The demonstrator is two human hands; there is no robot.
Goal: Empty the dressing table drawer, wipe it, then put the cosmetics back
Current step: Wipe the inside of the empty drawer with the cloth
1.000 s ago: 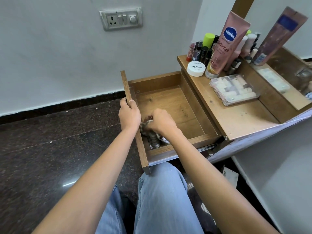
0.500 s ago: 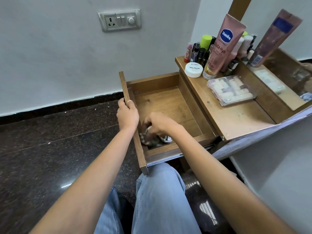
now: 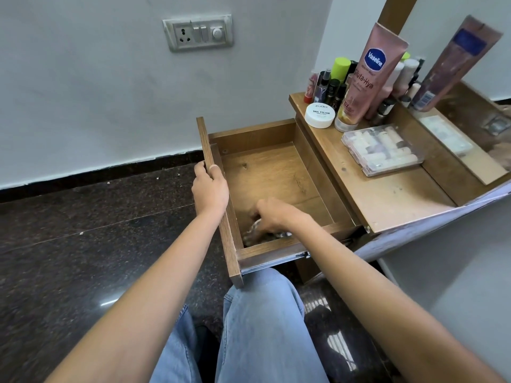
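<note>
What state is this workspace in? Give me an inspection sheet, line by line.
Surface: brown wooden dressing table top, partly bare.
Job's things: open wooden drawer holds only a grey patterned cloth, near corner; pink Vaseline tube, round white nail polish jar, clear plastic box on top.
Clutter: small dark bottles behind the jar.
Hands: left hand grips drawer front; right hand holds cloth.
Cables: nothing seen.
Surroundings: white wall socket plate, dark stone floor.

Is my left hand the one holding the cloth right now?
No, the left hand grips the front of the drawer, while the right hand holds the cloth inside it.
</note>
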